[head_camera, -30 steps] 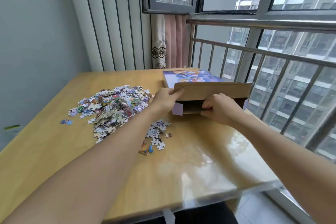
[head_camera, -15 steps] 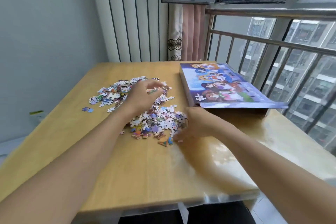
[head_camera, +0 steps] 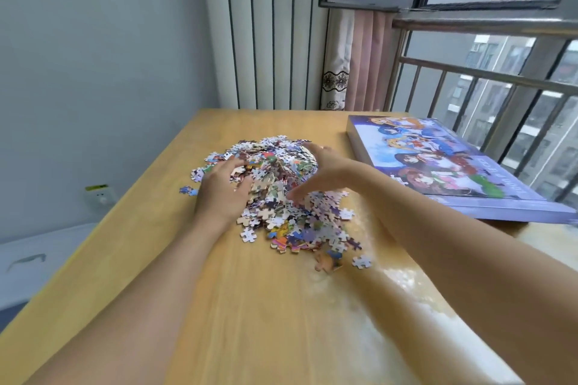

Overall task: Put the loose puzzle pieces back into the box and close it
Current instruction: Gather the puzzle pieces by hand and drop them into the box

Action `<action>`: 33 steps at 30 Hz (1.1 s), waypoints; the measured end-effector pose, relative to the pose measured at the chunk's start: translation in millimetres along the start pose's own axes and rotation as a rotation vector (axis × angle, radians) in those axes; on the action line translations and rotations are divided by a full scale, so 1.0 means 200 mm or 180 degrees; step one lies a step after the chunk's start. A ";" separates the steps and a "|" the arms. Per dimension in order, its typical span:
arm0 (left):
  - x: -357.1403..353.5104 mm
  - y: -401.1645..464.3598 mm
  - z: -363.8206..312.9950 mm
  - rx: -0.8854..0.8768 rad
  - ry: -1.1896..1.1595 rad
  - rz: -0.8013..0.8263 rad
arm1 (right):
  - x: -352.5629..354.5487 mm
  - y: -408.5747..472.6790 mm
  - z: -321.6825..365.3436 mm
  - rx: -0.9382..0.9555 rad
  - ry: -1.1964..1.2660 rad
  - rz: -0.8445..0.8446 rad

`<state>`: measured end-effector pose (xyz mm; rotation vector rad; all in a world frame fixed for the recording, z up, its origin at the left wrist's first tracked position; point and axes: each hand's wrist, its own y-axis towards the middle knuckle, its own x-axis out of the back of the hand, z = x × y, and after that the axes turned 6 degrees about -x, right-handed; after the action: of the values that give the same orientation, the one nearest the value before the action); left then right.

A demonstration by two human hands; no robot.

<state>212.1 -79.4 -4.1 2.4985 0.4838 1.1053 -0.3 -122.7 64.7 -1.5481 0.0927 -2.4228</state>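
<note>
Heaped mid-desk, the light, slippery, multicoloured cardboard jigsaw pieces (head_camera: 275, 194) are best scooped from both flanks, where the left hand (head_camera: 223, 191) and right hand (head_camera: 322, 173) press open-fingered, beside the flat purple illustrated box (head_camera: 438, 166) at the desk's right edge.

White lettering is printed along the near right edge of the puzzle box (head_camera: 444, 172) lid, over its cartoon picture, but it is too blurred to be read. No other text can be made out.
</note>
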 end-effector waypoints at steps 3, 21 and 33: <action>-0.02 0.01 0.03 0.0067 -0.0030 0.0292 | -0.02 0.11 0.08 -0.0015 -0.0305 0.0346; -0.03 0.01 -0.03 -0.0090 -0.1108 0.0581 | -0.11 0.05 0.06 0.0554 0.0100 -0.0107; -0.02 0.01 -0.02 -0.0047 -0.1393 0.0614 | -0.19 0.04 0.03 0.0636 0.0306 -0.0576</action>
<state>206.4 -82.6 -3.5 2.7080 0.1116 0.5850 21.3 -119.9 32.1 -1.4066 -0.2747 -2.5520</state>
